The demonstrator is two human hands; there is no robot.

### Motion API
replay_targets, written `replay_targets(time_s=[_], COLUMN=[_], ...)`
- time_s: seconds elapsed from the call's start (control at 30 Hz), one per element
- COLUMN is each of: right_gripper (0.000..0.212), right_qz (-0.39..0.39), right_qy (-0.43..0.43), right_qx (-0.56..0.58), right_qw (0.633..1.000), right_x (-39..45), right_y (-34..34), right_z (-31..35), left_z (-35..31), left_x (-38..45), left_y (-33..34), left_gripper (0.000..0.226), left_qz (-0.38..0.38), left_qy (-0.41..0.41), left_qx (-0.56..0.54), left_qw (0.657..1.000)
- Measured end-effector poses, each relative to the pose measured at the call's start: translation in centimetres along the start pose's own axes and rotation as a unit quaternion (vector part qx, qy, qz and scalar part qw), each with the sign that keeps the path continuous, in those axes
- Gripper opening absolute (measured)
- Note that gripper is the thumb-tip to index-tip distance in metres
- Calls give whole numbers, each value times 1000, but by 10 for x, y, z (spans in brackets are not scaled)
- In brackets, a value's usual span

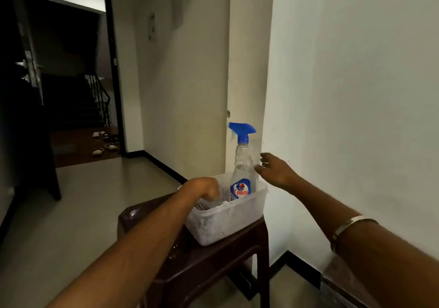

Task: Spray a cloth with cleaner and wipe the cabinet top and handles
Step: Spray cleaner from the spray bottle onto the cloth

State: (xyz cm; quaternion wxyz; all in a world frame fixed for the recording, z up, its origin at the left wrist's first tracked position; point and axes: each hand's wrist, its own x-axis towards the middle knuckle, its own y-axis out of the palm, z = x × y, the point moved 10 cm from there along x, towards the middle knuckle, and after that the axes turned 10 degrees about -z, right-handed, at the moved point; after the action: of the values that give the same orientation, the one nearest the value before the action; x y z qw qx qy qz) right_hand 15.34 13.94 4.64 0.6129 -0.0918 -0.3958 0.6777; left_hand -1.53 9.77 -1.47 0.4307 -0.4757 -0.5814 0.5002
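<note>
Reaching into a translucent white plastic tub (228,222), the left hand (204,187) dipped below the rim, fingers hidden inside, so could not tell whether curled on anything. Hovered beside it the right hand (275,168), fingers spread and loosely extended, just beside the clear plastic spray bottle (243,174) with the blue trigger head and blue-and-red label, apparently not gripping it. Stood upright in the tub's far right corner, that bottle. Glimpsed something dark and gridded (202,206) lying in the tub under the left hand; too unclear to name. Wore a thin silver bangle (351,227) on the right forearm. Rested the tub on a dark brown wooden worktop (204,260), set close against a white wall (356,94) with a black skirting. Opened beyond, at left, a dark doorway (71,70) onto a staircase, with several pairs of sandals (105,142) on the floor there.
</note>
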Motion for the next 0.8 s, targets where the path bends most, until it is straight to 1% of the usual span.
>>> replay_targets(time_s=[0.03, 0.1, 0.13, 0.23, 0.3, 0.37, 0.43, 0.53, 0.57, 0.67, 0.73, 0.8], right_gripper=[59, 57, 55, 46, 41, 39, 39, 43, 42, 44, 49, 51], right_qz=[3, 11, 12, -12, -40, -53, -55, -35, -26, -13, -18, -20], right_qy=[7, 13, 10, 13, 12, 17, 22, 26, 18, -19, -43, -69], right_qx=[21, 71, 96, 149, 186, 215, 230, 226, 216, 180, 189, 211], right_qw=[1000, 997, 995, 989, 982, 975, 971, 973, 976, 983, 981, 975], right_x=[5, 16, 20, 34, 42, 46, 49, 51, 51, 51, 49, 47], right_y=[7, 22, 28, 35, 32, 30, 32, 41, 44, 49, 49, 49], right_z=[1, 2, 5, 7, 9, 8, 7, 9, 13, 28, 36, 43], left_z=[5, 12, 14, 15, 14, 13, 8, -3, -5, 0, -2, -7], left_x=[4, 5, -1, 2, 6, 15, 19, 20, 20, 18, 15, 13], left_y=[16, 46, 57, 68, 64, 58, 52, 46, 46, 53, 55, 58], left_gripper=[43, 49, 53, 59, 58, 54, 52, 52, 51, 44, 41, 45], left_qz=[60, 177, 220, 271, 278, 268, 246, 203, 195, 212, 214, 225], left_qy=[1, 5, 3, 13, 12, 22, 35, 63, 72, 85, 104, 130], left_qx=[32, 64, 72, 84, 95, 140, 196, 243, 254, 292, 297, 276], left_qw=[998, 982, 973, 959, 956, 953, 949, 947, 944, 929, 925, 925])
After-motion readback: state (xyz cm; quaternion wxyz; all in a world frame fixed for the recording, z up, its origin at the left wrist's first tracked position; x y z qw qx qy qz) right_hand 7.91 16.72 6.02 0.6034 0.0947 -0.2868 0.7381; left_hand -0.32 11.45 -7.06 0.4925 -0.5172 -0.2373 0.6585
